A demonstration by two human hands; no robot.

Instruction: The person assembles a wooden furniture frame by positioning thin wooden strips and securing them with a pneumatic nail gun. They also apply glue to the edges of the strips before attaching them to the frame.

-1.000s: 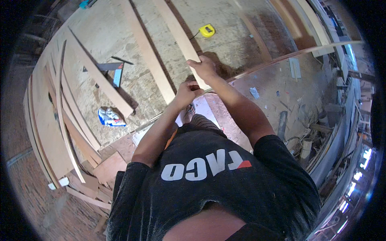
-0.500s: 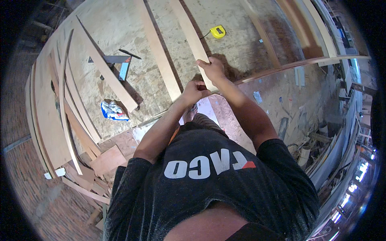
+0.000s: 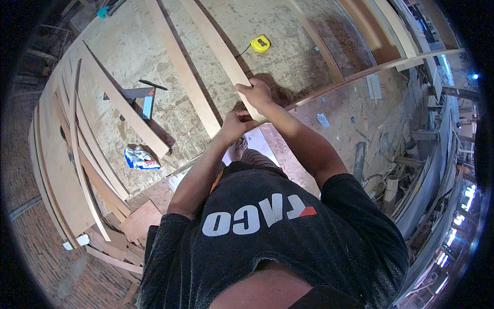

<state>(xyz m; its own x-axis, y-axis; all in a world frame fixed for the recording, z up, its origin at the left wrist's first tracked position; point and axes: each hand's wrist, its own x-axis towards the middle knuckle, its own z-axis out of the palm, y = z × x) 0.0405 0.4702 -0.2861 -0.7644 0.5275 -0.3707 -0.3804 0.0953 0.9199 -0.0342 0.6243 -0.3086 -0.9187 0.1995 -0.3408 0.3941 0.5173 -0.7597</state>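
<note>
A long pale wooden strip (image 3: 216,49) runs away from me over the worn worktable (image 3: 190,129). My right hand (image 3: 257,97) is closed on it near its front end, the thumb across the top and the fingers along the right edge. Beside that end, at the table's front edge, my left hand (image 3: 236,125) has its fingers bent in against the strip; what its fingertips grip is partly hidden. A second strip (image 3: 182,69) lies just to the left. Farther off, a yellow tape measure (image 3: 260,44) rests right of the held strip, a thin dark line reaching from it toward the strip.
To the left lie another strip (image 3: 126,105), a square (image 3: 135,93) with a light blue part, and a crumpled blue-and-white packet (image 3: 140,157). Several bent strips and a wide board (image 3: 64,170) stack at the far left. A wooden frame (image 3: 355,74) borders the right side.
The whole view has shifted, so the table's things sit farther left in the picture. Both hands stay at the strip's near end, with little change in their hold.
</note>
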